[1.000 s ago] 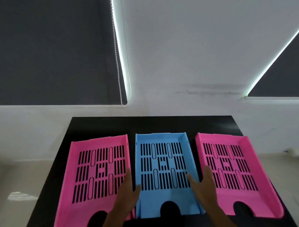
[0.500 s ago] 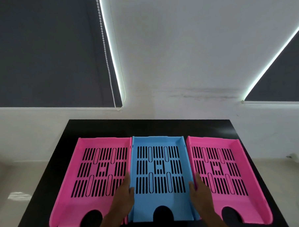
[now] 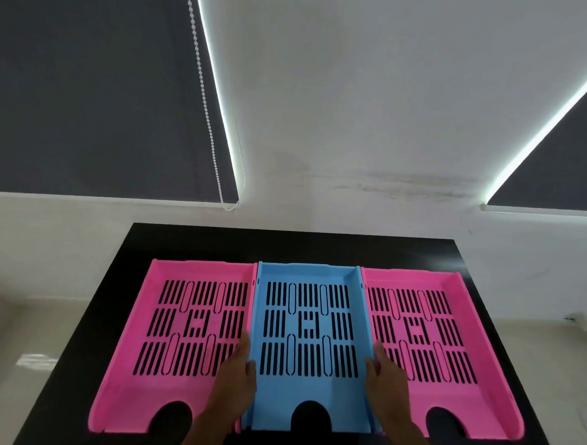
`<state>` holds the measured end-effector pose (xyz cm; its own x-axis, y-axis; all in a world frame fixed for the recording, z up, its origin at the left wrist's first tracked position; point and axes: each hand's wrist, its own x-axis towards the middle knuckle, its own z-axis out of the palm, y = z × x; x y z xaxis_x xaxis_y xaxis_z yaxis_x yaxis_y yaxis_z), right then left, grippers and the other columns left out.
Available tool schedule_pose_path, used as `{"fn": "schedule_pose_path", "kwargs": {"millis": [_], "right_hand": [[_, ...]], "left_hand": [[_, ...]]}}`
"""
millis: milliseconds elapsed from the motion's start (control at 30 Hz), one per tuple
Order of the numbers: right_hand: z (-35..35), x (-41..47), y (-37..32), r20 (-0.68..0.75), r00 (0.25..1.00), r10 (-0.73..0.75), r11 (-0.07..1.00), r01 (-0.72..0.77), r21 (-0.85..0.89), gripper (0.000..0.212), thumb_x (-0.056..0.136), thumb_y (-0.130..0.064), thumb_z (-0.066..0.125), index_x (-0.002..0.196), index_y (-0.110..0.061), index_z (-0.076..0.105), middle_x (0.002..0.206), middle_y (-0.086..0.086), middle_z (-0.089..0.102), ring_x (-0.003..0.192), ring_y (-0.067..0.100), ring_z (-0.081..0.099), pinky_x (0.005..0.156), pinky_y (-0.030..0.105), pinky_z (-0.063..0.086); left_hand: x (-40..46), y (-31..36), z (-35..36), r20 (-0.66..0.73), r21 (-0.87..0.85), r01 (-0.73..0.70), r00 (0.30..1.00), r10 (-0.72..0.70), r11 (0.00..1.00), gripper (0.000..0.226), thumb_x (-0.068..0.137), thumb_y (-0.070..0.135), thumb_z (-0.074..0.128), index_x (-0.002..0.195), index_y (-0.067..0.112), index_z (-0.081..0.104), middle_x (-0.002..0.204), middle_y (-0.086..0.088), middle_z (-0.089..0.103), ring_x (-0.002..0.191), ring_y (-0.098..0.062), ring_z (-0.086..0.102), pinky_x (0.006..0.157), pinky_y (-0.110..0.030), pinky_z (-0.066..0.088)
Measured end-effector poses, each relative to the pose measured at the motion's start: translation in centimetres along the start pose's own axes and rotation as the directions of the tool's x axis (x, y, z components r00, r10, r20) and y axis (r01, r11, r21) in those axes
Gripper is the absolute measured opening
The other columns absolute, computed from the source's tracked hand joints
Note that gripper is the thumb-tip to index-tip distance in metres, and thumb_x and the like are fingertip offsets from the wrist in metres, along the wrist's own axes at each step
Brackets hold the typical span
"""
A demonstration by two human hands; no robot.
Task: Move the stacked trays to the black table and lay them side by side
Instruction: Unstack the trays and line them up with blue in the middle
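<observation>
Three slotted trays lie flat in a row on the black table (image 3: 185, 240). The left pink tray (image 3: 175, 328), the blue tray (image 3: 311, 386) in the middle and the right pink tray (image 3: 434, 320) touch along their side walls. My left hand (image 3: 233, 383) grips the blue tray's left wall, fingers lying inside the left pink tray. On the opposite wall my right hand (image 3: 388, 383) holds the blue tray too, fingers resting in the right pink tray. Both thumbs hook over the blue walls.
A white wall rises behind the table, with dark roller blinds (image 3: 95, 96) at left and right and a bead chain (image 3: 206, 101) hanging down. Pale floor (image 3: 18, 352) shows on both sides of the table. A bare strip of table lies behind the trays.
The gaps between the trays have closed and the three now touch. Both hands shifted from the gaps onto the blue tray's side walls.
</observation>
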<state>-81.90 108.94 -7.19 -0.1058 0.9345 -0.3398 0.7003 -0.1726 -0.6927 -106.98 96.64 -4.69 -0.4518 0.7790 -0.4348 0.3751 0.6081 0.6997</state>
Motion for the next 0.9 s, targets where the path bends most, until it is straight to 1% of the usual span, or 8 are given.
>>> {"fn": "schedule_pose_path", "kwargs": {"millis": [67,200,267,367,533,767,833,900], "right_hand": [[0.0,0.6,-0.1,0.004,1.000,0.018,1.000,-0.018,-0.003,0.043,0.102,-0.008,0.051,0.145,-0.003,0.049,0.063,0.005,0.055,0.048,0.009,0.049,0.037,0.016,0.047],[-0.1,2.0,-1.1,-0.019,0.999,0.039,0.999,-0.039,-0.002,0.038,0.102,-0.006,0.051,0.140,-0.004,0.053,0.067,0.005,0.054,0.051,0.008,0.049,0.037,0.015,0.045],[-0.1,2.7,-1.7,-0.023,0.999,0.039,0.999,-0.039,-0.005,0.032,0.102,-0.004,0.050,0.133,-0.002,0.056,0.067,0.004,0.053,0.050,0.007,0.047,0.036,0.012,0.042],[-0.2,4.1,-2.6,-0.025,0.999,0.043,0.999,-0.043,-0.012,0.029,0.102,-0.003,0.051,0.130,0.000,0.057,0.068,0.002,0.052,0.050,0.006,0.046,0.037,0.008,0.041],[-0.4,6.0,-3.6,-0.020,0.998,0.059,0.998,-0.060,-0.037,0.033,0.102,-0.005,0.052,0.134,-0.003,0.055,0.069,-0.001,0.051,0.053,0.004,0.048,0.038,0.009,0.043],[-0.3,6.4,-3.7,-0.018,0.998,0.052,0.998,-0.053,-0.043,0.041,0.102,-0.003,0.050,0.143,-0.004,0.048,0.069,0.001,0.051,0.052,0.006,0.047,0.037,0.012,0.042],[-0.6,6.7,-3.6,0.023,0.998,0.052,0.998,-0.051,-0.047,0.032,0.101,-0.001,0.050,0.133,-0.002,0.052,0.074,0.004,0.057,0.054,0.005,0.049,0.039,0.012,0.045],[-1.2,6.3,-4.1,0.074,0.996,0.057,0.998,-0.054,-0.036,0.025,0.100,0.003,0.051,0.124,-0.002,0.054,0.094,0.011,0.069,0.063,0.004,0.058,0.047,0.016,0.053]], "left_hand": [[0.5,0.3,-0.1,0.007,-0.006,-0.019,1.000,0.019,1.000,0.072,0.101,0.010,0.047,0.156,0.021,0.003,0.124,-0.038,0.058,0.034,-0.002,0.039,0.041,-0.011,0.040],[2.0,1.1,-0.3,0.013,-0.042,-0.056,0.998,0.057,0.998,0.071,0.101,0.010,0.046,0.157,0.020,0.003,0.109,-0.034,0.065,0.033,-0.002,0.036,0.040,-0.012,0.039],[3.0,1.7,-0.5,0.013,-0.056,-0.081,0.997,0.082,0.995,0.070,0.101,0.008,0.045,0.156,0.018,0.003,0.125,-0.042,0.054,0.034,0.000,0.042,0.041,-0.013,0.042],[4.6,2.5,-0.9,-0.003,-0.055,-0.101,0.995,0.101,0.993,0.069,0.102,0.008,0.045,0.156,0.019,0.003,0.136,-0.045,0.042,0.058,-0.008,0.065,0.058,-0.025,0.058],[6.4,3.6,-1.1,0.010,-0.061,-0.104,0.994,0.105,0.993,0.070,0.102,0.007,0.044,0.156,0.018,0.001,0.134,-0.047,0.042,0.030,0.001,0.041,0.038,-0.012,0.041],[7.0,3.5,-0.9,0.016,-0.024,-0.074,0.997,0.074,0.997,0.073,0.102,0.008,0.045,0.155,0.021,-0.003,0.130,-0.043,0.050,0.036,-0.002,0.039,0.041,-0.012,0.041],[7.1,3.3,-1.0,0.022,-0.013,-0.064,0.998,0.065,0.998,0.073,0.101,0.010,0.045,0.156,0.021,-0.002,0.136,-0.041,0.046,0.062,-0.006,0.068,0.062,-0.018,0.058],[6.9,3.0,-1.1,0.029,0.010,-0.063,0.998,0.062,0.998,0.076,0.100,0.015,0.047,0.155,0.024,-0.005,0.152,-0.032,0.032,0.119,-0.037,0.061,0.101,-0.046,0.052]]}}
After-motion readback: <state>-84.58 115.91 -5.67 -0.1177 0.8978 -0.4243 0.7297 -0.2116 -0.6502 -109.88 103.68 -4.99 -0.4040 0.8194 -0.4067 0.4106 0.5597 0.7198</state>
